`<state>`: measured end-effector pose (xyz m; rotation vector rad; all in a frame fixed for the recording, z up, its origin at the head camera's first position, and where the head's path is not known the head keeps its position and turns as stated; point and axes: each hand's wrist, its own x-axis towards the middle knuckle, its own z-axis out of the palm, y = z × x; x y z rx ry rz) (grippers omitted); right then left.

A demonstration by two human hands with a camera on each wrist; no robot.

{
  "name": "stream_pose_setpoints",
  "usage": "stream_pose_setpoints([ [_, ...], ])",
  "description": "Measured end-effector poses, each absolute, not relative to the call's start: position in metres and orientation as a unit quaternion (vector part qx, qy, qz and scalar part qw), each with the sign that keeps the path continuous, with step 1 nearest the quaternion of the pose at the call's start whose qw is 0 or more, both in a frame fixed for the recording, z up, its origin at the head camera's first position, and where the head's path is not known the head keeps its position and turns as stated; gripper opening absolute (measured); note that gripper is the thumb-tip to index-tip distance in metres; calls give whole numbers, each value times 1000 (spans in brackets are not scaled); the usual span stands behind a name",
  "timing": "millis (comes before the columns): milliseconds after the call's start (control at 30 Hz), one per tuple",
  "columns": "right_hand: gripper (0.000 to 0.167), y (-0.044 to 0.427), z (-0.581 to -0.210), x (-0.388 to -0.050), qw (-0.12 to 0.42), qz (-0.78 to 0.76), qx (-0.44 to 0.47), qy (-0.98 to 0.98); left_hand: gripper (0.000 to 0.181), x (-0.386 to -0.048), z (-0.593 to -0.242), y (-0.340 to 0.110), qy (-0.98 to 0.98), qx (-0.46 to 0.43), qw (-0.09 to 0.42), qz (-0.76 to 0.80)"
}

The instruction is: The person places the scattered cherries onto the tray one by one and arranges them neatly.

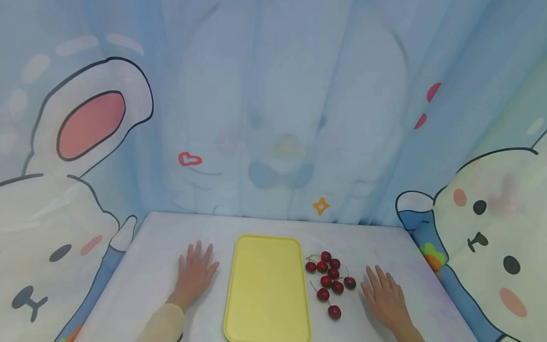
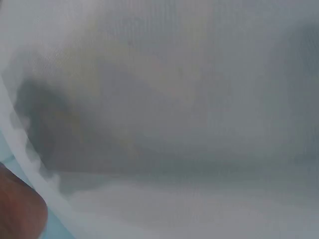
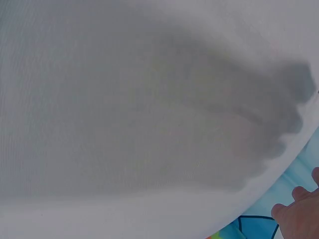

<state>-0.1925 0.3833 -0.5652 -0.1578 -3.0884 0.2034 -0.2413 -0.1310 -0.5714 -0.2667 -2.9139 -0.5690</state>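
Observation:
In the head view a yellow rectangular tray (image 1: 269,289) lies on the white table. Left of it, my left hand (image 1: 195,273) is palm down with its fingers spread, holding nothing. Several dark red cherries (image 1: 333,273), some with stems, form a loose cluster just right of the tray. My right hand (image 1: 386,299) is to the right of the cherries, palm down with straight fingers, also holding nothing. The left wrist view catches a bit of the left hand (image 2: 21,206) at its lower corner. Fingers of the right hand (image 3: 301,211) show at the right wrist view's lower corner.
A white cloth (image 1: 363,242) covers the table. Behind and on both sides hangs a light blue curtain (image 1: 282,71) printed with cartoon animals. Hand shadows fall across the pale cloth in both wrist views.

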Motion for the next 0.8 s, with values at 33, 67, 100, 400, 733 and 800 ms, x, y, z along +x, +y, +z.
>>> stream_pose_setpoints([
  [33,68,383,-565,-193,22,66,-50,-996,60,-243,-572,-130,-969,-97,80,-212],
  [67,68,383,-566,-193,23,64,-49,-996,60,-244,-573,-128,-962,-106,78,-240],
  [100,68,383,-566,-193,25,63,-48,-997,59,-246,-573,-126,-953,-116,77,-269],
  [400,66,373,-566,-192,26,64,-45,-997,35,-254,-570,-101,-891,-194,55,-407],
  [733,62,366,-572,-189,62,100,-18,-993,35,-251,-585,-100,-906,-210,52,-363],
  [800,61,365,-573,-190,59,129,-32,-989,37,-251,-586,-100,-904,-212,53,-368],
])
